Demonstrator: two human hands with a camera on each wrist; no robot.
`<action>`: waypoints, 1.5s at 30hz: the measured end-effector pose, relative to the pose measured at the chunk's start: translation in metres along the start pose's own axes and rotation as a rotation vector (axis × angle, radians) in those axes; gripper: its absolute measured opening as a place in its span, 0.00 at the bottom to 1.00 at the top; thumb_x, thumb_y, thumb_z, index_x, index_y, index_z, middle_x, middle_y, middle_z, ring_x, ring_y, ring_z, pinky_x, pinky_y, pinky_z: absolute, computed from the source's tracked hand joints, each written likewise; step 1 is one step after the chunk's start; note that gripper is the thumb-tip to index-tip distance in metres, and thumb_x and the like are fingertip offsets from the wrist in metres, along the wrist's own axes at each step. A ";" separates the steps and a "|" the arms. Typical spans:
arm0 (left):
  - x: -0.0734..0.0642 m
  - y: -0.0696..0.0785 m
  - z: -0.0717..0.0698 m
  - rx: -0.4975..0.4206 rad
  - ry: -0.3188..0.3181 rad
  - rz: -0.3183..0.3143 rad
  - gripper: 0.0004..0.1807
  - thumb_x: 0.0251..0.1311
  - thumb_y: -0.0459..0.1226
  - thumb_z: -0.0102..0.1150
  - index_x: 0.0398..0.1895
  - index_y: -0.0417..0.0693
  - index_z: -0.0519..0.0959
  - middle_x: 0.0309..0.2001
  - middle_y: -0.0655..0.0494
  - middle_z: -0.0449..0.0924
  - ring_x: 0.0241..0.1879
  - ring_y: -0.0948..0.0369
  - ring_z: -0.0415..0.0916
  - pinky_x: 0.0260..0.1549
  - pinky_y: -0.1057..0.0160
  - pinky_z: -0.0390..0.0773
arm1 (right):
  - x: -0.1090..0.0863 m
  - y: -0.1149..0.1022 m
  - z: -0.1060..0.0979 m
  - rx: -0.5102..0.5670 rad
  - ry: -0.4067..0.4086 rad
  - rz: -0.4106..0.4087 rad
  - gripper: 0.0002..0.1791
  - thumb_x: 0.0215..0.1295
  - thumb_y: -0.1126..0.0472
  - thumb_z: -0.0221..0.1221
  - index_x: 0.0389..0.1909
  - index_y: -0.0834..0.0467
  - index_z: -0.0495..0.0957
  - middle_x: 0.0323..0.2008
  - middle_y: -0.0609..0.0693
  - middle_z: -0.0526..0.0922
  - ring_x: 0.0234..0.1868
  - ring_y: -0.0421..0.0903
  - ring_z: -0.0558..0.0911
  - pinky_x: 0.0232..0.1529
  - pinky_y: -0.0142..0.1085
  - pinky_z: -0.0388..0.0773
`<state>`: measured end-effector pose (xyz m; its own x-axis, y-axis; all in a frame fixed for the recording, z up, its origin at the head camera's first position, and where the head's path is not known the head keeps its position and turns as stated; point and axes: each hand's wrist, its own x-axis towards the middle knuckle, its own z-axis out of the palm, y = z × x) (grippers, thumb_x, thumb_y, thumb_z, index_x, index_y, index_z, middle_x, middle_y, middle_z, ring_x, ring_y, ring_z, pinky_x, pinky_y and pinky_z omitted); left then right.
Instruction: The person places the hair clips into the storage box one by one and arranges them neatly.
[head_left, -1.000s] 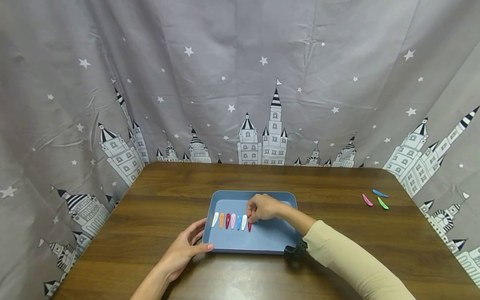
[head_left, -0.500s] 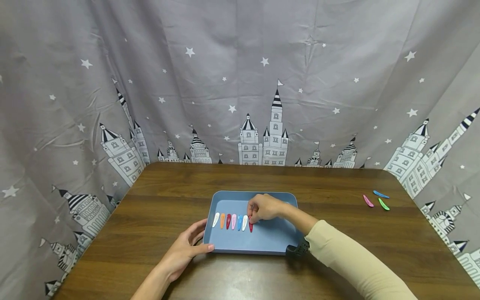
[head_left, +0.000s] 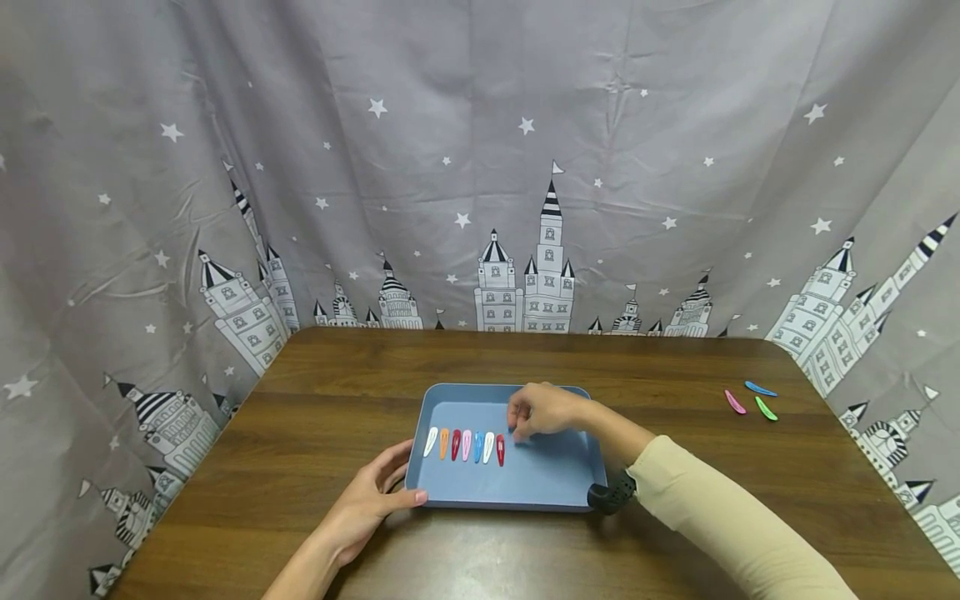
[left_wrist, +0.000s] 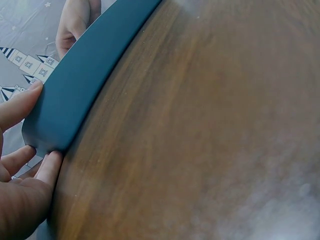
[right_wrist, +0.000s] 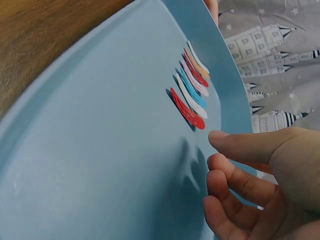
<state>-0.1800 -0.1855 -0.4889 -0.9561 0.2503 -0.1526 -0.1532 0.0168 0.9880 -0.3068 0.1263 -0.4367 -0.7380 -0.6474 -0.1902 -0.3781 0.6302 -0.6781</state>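
A blue tray (head_left: 525,487) lies on the table, with a row of snap hair clips across its left half. From the left these are white (head_left: 431,442), orange (head_left: 444,443), red (head_left: 455,445), pink (head_left: 467,446), blue (head_left: 477,447), white (head_left: 489,448) and red (head_left: 500,451). My left hand (head_left: 367,502) holds the tray's near left corner, thumb on the near edge and fingers along the left wall. Over the tray, just right of the last red clip (right_wrist: 187,110), my right hand (right_wrist: 255,185) hovers with loosely bent fingers and nothing between them.
Three more clips, pink (head_left: 735,402), blue (head_left: 761,388) and green (head_left: 766,408), lie on the wooden table (head_left: 675,467) at the far right. A grey castle-print curtain (head_left: 420,167) hangs behind the table.
My right hand has let go of the last red hair clip and moved slightly up and to the right. That clip stays in the row. The left hand keeps its place on the tray.
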 end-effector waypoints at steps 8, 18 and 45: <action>0.000 -0.001 0.001 0.020 0.012 -0.007 0.46 0.58 0.29 0.74 0.78 0.38 0.60 0.76 0.39 0.60 0.75 0.42 0.55 0.64 0.56 0.68 | -0.014 0.003 -0.017 -0.017 0.016 0.016 0.05 0.62 0.68 0.70 0.35 0.58 0.83 0.29 0.44 0.82 0.32 0.42 0.78 0.33 0.37 0.71; -0.001 -0.002 0.001 0.010 0.017 -0.007 0.46 0.58 0.29 0.73 0.78 0.38 0.60 0.76 0.39 0.60 0.76 0.43 0.54 0.66 0.55 0.67 | -0.033 0.013 -0.032 -0.012 0.047 0.035 0.06 0.62 0.68 0.71 0.36 0.59 0.83 0.29 0.44 0.82 0.35 0.45 0.79 0.36 0.38 0.74; 0.001 -0.003 0.000 0.004 0.014 -0.016 0.47 0.57 0.28 0.74 0.78 0.39 0.59 0.76 0.39 0.59 0.76 0.42 0.54 0.66 0.53 0.66 | -0.072 0.044 -0.069 -0.012 0.115 0.028 0.07 0.60 0.69 0.70 0.38 0.63 0.83 0.28 0.46 0.81 0.31 0.44 0.77 0.34 0.38 0.75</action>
<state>-0.1806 -0.1849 -0.4922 -0.9569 0.2363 -0.1689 -0.1679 0.0247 0.9855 -0.3085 0.2302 -0.4042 -0.8075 -0.5762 -0.1258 -0.3624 0.6530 -0.6651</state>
